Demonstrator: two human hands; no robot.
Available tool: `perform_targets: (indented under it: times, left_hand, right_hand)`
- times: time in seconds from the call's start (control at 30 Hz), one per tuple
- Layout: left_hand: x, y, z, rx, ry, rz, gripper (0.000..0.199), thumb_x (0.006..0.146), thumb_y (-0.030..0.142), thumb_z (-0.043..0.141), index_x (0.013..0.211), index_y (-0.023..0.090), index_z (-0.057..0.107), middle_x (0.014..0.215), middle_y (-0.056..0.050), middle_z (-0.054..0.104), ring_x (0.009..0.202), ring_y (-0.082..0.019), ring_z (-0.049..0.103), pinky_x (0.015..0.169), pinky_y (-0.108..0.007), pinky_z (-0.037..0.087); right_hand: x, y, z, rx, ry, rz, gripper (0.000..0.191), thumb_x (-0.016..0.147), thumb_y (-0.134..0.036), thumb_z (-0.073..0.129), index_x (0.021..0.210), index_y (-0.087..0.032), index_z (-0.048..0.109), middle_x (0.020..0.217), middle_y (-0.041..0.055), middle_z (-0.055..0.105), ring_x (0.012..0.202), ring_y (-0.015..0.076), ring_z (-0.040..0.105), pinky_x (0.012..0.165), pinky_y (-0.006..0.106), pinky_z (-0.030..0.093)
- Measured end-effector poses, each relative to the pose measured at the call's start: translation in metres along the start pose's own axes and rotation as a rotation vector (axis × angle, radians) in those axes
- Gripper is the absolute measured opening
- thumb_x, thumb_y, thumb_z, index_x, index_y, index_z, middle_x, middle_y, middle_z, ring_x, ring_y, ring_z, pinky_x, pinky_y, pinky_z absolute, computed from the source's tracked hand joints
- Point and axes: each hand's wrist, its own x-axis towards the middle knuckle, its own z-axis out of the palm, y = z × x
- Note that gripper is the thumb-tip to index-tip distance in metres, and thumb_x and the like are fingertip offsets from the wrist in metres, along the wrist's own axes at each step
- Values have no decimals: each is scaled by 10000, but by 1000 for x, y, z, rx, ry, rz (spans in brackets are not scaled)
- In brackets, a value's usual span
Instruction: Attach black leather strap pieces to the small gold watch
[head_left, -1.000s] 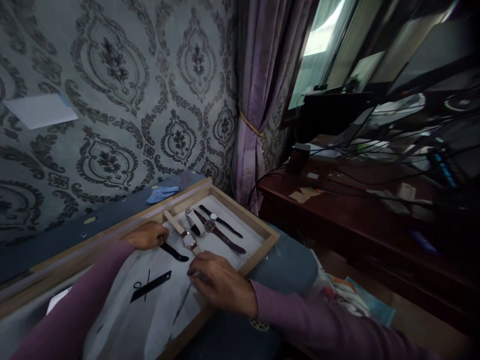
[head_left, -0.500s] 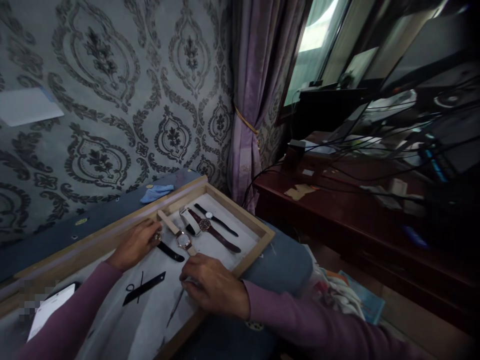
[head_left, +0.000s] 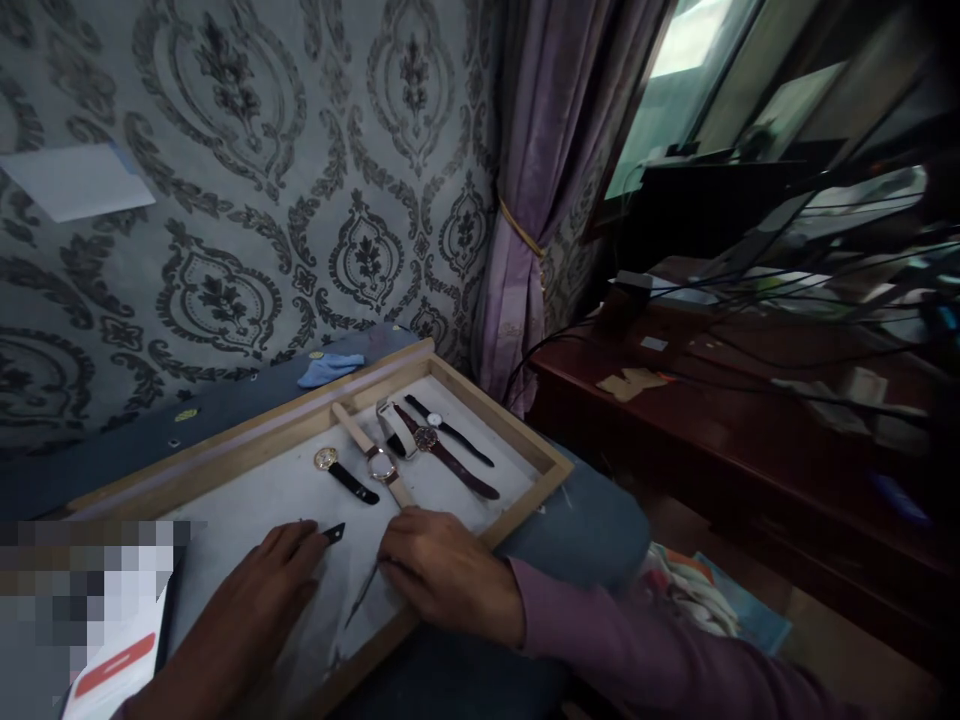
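My left hand lies low over the white-lined tray, its fingers curled together on a flat black strip. Only the strip's holed end shows past the fingertips. In my right hand, closed near the tray's front edge, is a thin pointed tool aimed down and left; the fingers hide its upper part. Beyond the hands lie a gold-cased watch with a black strap, a beige-strapped watch, a brown-strapped watch and a small black-strapped watch.
A wooden rim surrounds the tray. Behind it a blue cloth rests on the dark blue surface. A phone is at lower left, partly blurred out. To the right stands a red-brown desk with cables and papers.
My left hand has let go of the gold-cased watch and moved toward me, onto the black strip. My right hand keeps the thin tool in about the same place. The view has shifted slightly.
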Motion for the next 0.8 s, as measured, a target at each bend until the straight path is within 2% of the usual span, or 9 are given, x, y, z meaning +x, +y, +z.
perform_targets:
  times: [0.1, 0.2, 0.27, 0.37, 0.5, 0.67, 0.8]
  left_hand:
    - [0, 0, -4, -45, 42, -41, 305, 918, 211, 418, 1211, 265, 483, 1184, -87, 591, 1060, -261, 592, 868, -417, 527]
    - [16, -3, -13, -100, 68, -91, 296, 930, 224, 404, 1215, 243, 480, 1198, -97, 572, 1087, -260, 566, 892, -419, 507]
    - [29, -8, -16, -123, 52, -104, 279, 925, 210, 402, 1186, 218, 499, 1176, -103, 572, 1082, -261, 557, 887, -419, 501]
    - [47, -18, -13, -134, 15, -88, 253, 911, 176, 393, 1123, 196, 529, 1109, -102, 591, 1025, -257, 565, 874, -425, 496]
    - [59, -24, -7, -147, 30, -78, 294, 907, 165, 365, 1165, 183, 505, 1133, -111, 580, 1046, -261, 546, 901, -431, 473]
    - [57, -26, -19, -163, -5, -115, 282, 907, 190, 346, 1126, 191, 524, 1101, -99, 594, 1027, -244, 558, 893, -403, 469]
    - [37, -31, -38, -160, -27, -218, 255, 918, 205, 334, 1075, 188, 534, 1050, -85, 617, 963, -227, 588, 853, -387, 470]
  right_hand:
    - [11, 3, -4, -26, 46, 33, 200, 912, -180, 458, 910, -126, 650, 978, 94, 647, 938, 199, 577, 804, 291, 451]
    - [25, 6, -3, -105, 92, 28, 178, 888, -192, 508, 950, -112, 654, 1065, 131, 612, 1018, 236, 544, 882, 341, 440]
    - [32, 7, 2, -165, 83, 20, 178, 872, -210, 538, 964, -107, 652, 1049, 137, 611, 1015, 255, 539, 904, 378, 435]
    - [38, 6, 10, -216, 79, -3, 167, 873, -226, 538, 925, -113, 650, 1002, 124, 618, 975, 248, 545, 897, 385, 441]
    - [40, 7, 13, -192, 64, -19, 177, 885, -216, 521, 949, -112, 649, 1002, 115, 624, 967, 229, 553, 918, 359, 428]
    - [42, 8, 6, -130, 9, 13, 193, 891, -206, 516, 976, -99, 653, 1015, 125, 631, 979, 237, 561, 915, 355, 420]
    - [42, 9, 3, -43, -31, 49, 193, 893, -178, 511, 1009, -93, 639, 1014, 126, 630, 991, 231, 572, 874, 337, 440]
